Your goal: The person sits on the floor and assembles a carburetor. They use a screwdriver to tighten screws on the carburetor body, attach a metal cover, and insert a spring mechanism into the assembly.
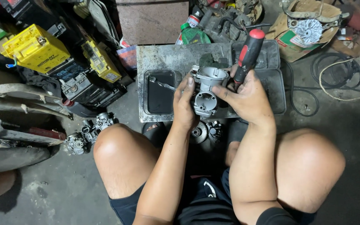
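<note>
Fingers of both hands clamp the grey carburetor body (205,89) between them, right hand (246,98) also gripping a screwdriver (246,56)

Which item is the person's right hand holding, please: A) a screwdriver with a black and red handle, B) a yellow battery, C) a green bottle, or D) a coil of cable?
A: the right hand grips the screwdriver by its black and red handle, held beside the grey metal carburetor that the left hand steadies over the metal tray.

1 head-worn view, facing steeply down, close over the hands (217,100), knees and floor
</note>
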